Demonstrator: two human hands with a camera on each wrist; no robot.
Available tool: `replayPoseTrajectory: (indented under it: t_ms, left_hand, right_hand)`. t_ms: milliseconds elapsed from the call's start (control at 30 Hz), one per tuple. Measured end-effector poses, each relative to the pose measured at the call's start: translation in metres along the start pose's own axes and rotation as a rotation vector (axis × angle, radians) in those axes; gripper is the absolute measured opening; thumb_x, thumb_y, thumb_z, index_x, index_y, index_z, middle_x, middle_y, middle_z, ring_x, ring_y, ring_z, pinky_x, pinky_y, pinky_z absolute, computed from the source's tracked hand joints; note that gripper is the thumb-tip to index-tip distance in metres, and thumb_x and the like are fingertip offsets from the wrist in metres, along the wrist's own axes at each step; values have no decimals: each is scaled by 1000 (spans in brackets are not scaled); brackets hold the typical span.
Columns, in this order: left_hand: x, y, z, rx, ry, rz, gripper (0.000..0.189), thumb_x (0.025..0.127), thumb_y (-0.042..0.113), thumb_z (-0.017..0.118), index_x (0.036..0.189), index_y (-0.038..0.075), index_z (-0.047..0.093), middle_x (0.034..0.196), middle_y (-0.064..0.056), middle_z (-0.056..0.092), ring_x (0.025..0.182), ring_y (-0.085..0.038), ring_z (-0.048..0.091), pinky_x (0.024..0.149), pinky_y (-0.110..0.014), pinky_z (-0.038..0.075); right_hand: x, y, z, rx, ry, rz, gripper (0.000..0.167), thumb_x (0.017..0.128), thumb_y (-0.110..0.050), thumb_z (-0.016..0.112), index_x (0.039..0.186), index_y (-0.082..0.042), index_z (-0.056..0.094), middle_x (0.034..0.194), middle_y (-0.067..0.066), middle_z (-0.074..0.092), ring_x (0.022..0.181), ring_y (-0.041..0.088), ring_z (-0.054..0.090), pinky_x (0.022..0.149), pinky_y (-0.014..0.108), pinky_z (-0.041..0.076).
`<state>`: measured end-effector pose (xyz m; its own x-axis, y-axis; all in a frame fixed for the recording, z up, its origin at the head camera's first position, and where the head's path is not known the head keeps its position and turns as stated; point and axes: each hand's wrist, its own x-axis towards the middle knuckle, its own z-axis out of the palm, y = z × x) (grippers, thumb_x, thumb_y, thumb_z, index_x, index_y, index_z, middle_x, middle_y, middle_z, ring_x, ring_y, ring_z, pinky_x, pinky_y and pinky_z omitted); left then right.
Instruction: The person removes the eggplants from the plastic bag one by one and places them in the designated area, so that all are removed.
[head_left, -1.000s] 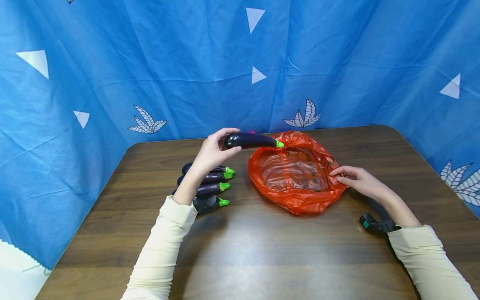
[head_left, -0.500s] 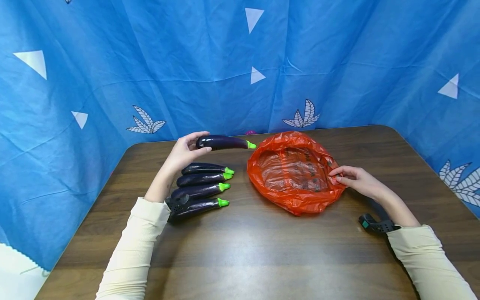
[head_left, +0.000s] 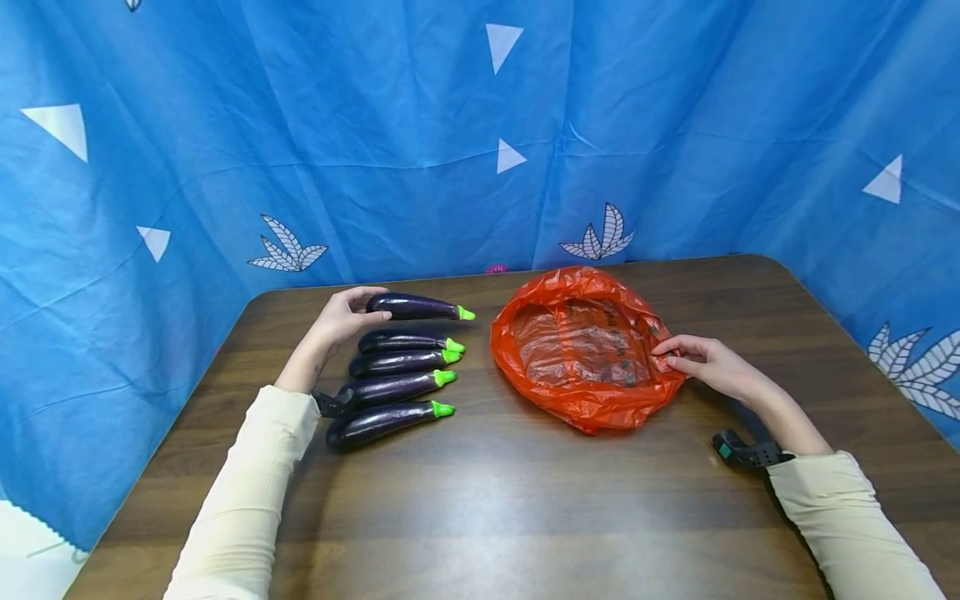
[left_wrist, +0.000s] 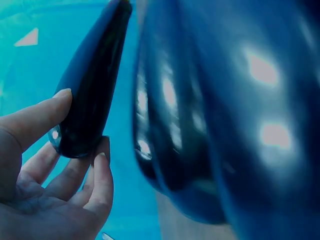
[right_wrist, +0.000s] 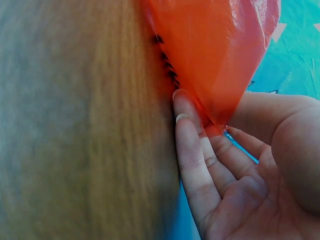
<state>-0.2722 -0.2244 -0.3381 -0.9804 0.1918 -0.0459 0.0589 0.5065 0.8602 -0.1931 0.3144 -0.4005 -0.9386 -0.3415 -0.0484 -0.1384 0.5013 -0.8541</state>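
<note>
My left hand (head_left: 341, 318) grips a dark purple eggplant (head_left: 414, 307) by its rounded end, its bright green stem pointing right. In the left wrist view, thumb and fingers pinch the blunt end of this eggplant (left_wrist: 90, 85) from both sides. Several more eggplants lie in a row just in front of it, the nearest eggplant (head_left: 381, 425) closest to the person. On the right, my right hand (head_left: 708, 365) pinches the edge of a red plastic bag (head_left: 581, 410), which lies with its mouth spread wide. The right wrist view has the bag's film (right_wrist: 205, 55) between thumb and fingers.
The brown wooden table (head_left: 517, 508) runs back to a blue patterned cloth (head_left: 420, 100) hanging behind it. A black strap device (head_left: 746, 450) sits on the right wrist, another (head_left: 333, 403) on the left. Something white (head_left: 33, 550) shows at the lower left.
My left hand has carried the eggplant leftward from over the bag's rim and lowered it behind the row of eggplants. The right hand keeps its hold on the bag.
</note>
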Motion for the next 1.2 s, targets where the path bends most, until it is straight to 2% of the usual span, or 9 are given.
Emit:
replayPoseTrajectory:
  t_ms: [133, 233, 433, 533, 667, 900, 1200]
  left_hand:
    - [3, -10, -3, 0, -3, -28, 50, 89, 9, 65, 133, -4, 46, 132, -26, 45, 121, -37, 41, 96, -46, 36]
    - [5, -15, -5, -7, -16, -46, 50, 89, 10, 65, 132, -5, 45, 134, -26, 43, 125, -37, 38, 99, -46, 33]
    - [11, -25, -6, -20, -68, -63, 49, 89, 10, 64, 130, -8, 43, 125, -30, 49, 111, -35, 48, 88, -36, 41]
    - [13, -27, -7, -13, -86, -66, 49, 90, 9, 63, 130, -10, 42, 125, -30, 48, 110, -34, 47, 88, -37, 42]
    - [16, -27, -8, 19, -94, -55, 49, 90, 9, 62, 131, -10, 41, 125, -30, 46, 112, -36, 46, 90, -42, 41]
    - [20, -28, -10, 65, -131, -52, 49, 92, 10, 60, 134, -6, 41, 132, -28, 41, 120, -38, 38, 94, -47, 36]
    - [18, -34, -8, 129, -169, 7, 47, 96, 9, 51, 137, -7, 36, 134, -32, 37, 123, -45, 34, 96, -53, 33]
  right_hand:
    - [-1, 0, 1, 5, 3, -7, 28, 98, -10, 49, 117, 9, 55, 102, 16, 62, 82, 11, 58, 69, 26, 49]
    - [-1, 0, 3, 0, 4, -6, 27, 98, -10, 49, 117, 9, 55, 103, 15, 61, 81, 12, 58, 68, 26, 49]
    - [0, 2, 4, -7, 1, 16, 28, 98, -11, 50, 119, 7, 55, 108, 19, 58, 83, 14, 57, 71, 26, 49]
    - [0, 1, 4, -6, 1, 19, 28, 98, -11, 50, 119, 7, 55, 107, 20, 59, 83, 13, 58, 71, 26, 49]
    - [-1, -1, 3, -1, 8, 9, 27, 98, -10, 50, 117, 8, 55, 104, 18, 61, 83, 12, 59, 70, 26, 49]
    - [-2, -3, 3, 11, 0, 4, 28, 98, -10, 49, 118, 9, 55, 107, 19, 59, 83, 12, 58, 70, 26, 50]
    - [-2, -4, 0, -8, 6, 34, 29, 98, -12, 49, 119, 7, 55, 113, 23, 55, 85, 15, 57, 71, 27, 49]
